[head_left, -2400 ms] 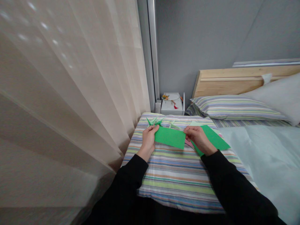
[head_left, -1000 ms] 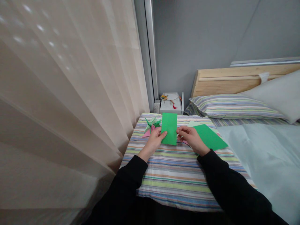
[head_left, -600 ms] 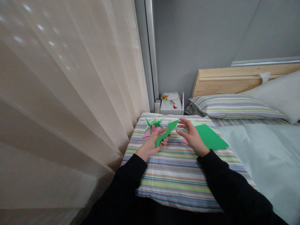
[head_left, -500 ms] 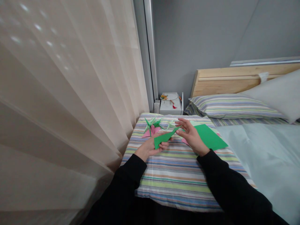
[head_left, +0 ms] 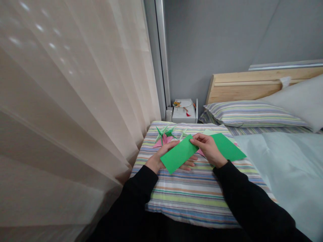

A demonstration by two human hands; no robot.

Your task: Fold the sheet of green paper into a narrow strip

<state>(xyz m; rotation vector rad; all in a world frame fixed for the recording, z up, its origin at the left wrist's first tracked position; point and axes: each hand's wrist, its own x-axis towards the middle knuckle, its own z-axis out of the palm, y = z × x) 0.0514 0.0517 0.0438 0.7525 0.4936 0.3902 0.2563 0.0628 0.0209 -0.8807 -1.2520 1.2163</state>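
A bright green paper strip [head_left: 179, 154] lies diagonally across my left hand [head_left: 164, 155], whose fingers show beneath its lower edge. My right hand [head_left: 205, 146] pinches the strip's upper end between fingers and thumb. Just past that hand, a larger green paper sheet [head_left: 227, 148] lies on the striped bedding, partly under my right wrist. Several folded green origami pieces [head_left: 164, 132] and a pink paper piece [head_left: 161, 143] sit beyond my left hand. A pale green sheet [head_left: 210, 132] lies farther back.
Everything lies on a striped quilt [head_left: 189, 198]. A sheer beige curtain [head_left: 75, 101] hangs along the left. Behind are a white bedside box [head_left: 184, 114], a striped pillow [head_left: 249, 114] and a wooden headboard [head_left: 252, 84]. A pale blue sheet [head_left: 285, 168] covers the right.
The strip has swung from a narrow, twisted shape in my left hand to lying flat and diagonal. My right hand has moved onto its upper end, and my left fingers have spread beneath it.
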